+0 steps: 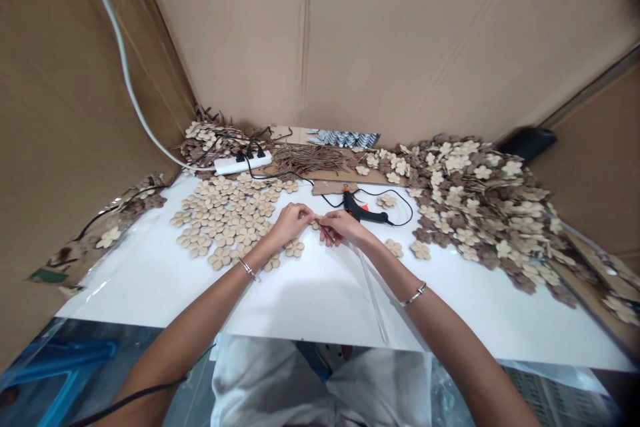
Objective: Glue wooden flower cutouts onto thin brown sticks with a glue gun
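My left hand (291, 221) and my right hand (341, 226) meet over the middle of the white table (310, 293), fingers pinched together. Between them they grip a small beige flower piece with a thin brown stick (323, 228). A spread of pale beige flower cut-outs (227, 217) lies just left of my left hand. A black and orange glue gun (363, 210) rests right behind my right hand, its cord looping away. Each wrist wears a thin metal bangle.
A large heap of finished brown-and-cream flowers (480, 207) fills the right side. A bundle of brown sticks (310, 159) and a white power strip (243, 161) lie at the back. Cardboard walls (400, 40) enclose the table; a white cable runs up the left wall.
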Available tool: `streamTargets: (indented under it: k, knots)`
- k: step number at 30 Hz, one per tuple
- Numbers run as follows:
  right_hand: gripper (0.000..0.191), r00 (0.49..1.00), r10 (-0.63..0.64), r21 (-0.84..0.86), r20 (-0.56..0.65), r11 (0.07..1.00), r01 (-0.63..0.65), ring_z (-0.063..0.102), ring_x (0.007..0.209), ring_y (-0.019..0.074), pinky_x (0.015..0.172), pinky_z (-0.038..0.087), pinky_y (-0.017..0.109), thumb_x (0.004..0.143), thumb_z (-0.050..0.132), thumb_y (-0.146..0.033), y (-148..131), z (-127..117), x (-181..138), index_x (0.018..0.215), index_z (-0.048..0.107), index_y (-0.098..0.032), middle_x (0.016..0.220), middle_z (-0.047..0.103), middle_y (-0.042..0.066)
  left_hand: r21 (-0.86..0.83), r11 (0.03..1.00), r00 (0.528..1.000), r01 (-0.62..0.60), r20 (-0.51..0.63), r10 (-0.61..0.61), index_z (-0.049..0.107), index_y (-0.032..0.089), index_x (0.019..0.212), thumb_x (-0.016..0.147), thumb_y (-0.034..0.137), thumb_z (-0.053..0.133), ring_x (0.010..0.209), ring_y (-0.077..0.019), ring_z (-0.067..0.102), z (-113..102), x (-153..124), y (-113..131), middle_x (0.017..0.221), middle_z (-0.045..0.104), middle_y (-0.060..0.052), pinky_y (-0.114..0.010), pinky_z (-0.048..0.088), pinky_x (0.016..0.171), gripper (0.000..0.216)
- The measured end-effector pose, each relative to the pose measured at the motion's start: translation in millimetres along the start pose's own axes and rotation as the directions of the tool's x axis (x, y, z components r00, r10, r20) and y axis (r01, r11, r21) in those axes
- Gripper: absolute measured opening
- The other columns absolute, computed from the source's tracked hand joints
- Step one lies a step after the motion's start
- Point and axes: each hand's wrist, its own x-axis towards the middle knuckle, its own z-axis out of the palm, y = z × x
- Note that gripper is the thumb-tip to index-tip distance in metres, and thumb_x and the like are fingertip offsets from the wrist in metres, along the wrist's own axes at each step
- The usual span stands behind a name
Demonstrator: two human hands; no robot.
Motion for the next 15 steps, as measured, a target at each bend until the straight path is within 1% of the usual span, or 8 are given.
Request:
streamTargets:
  k: [4, 7, 10, 15]
  knots:
    - [0.028, 1.0, -0.012, -0.003, -0.002, 1.0, 0.012, 0.057, 0.038, 0.0103, 0.029, 0.037, 0.018, 0.091, 0.049, -0.018, 1.3, -0.3, 1.0, 0.063, 0.054, -0.015, 0.054, 0.068, 0.004, -0.049, 0.999, 1.0, 0.006, -0.015, -0.007, 0.074, 0.015, 0.082, 0.084, 0.031, 0.065, 0.074, -0.0173, 0.062, 4.4, 2.1, -3.7, 0.081, 0.073, -0.006, -0.027, 0.046, 0.071, 0.018]
    - [0.03, 1.0, -0.013, -0.024, 0.0, 1.0, 0.013, 0.055, 0.036, 0.0099, 0.029, 0.037, 0.018, 0.091, 0.05, -0.019, 1.5, -0.4, 1.1, 0.061, 0.053, -0.015, 0.053, 0.067, 0.004, -0.05, 0.999, 1.0, 0.013, -0.028, -0.014, 0.074, 0.015, 0.082, 0.083, 0.032, 0.067, 0.071, -0.0164, 0.061, 8.6, 4.0, -7.6, 0.079, 0.073, -0.005, -0.026, 0.046, 0.068, 0.019]
    - [0.03, 1.0, -0.009, -0.04, -0.008, 0.999, 0.009, 0.054, 0.035, 0.0097, 0.029, 0.036, 0.018, 0.089, 0.052, -0.02, 1.2, -0.2, 1.6, 0.059, 0.053, -0.015, 0.051, 0.066, 0.004, -0.035, 0.999, 0.999, 0.011, -0.038, -0.012, 0.073, 0.016, 0.082, 0.082, 0.031, 0.067, 0.072, -0.0166, 0.061, 11.2, 5.0, -9.4, 0.079, 0.072, -0.005, -0.026, 0.045, 0.068, 0.017]
    - [0.034, 1.0, -0.006, -0.074, -0.014, 0.997, 0.005, 0.055, 0.036, 0.0098, 0.029, 0.038, 0.018, 0.087, 0.051, -0.02, 1.3, 0.9, 4.6, 0.054, 0.055, -0.015, 0.05, 0.065, 0.004, 0.036, 0.999, 0.998, 0.005, -0.06, -0.003, 0.072, 0.018, 0.081, 0.082, 0.03, 0.067, 0.081, -0.019, 0.06, 12.2, 5.0, -8.7, 0.081, 0.072, -0.004, -0.028, 0.045, 0.074, 0.013]
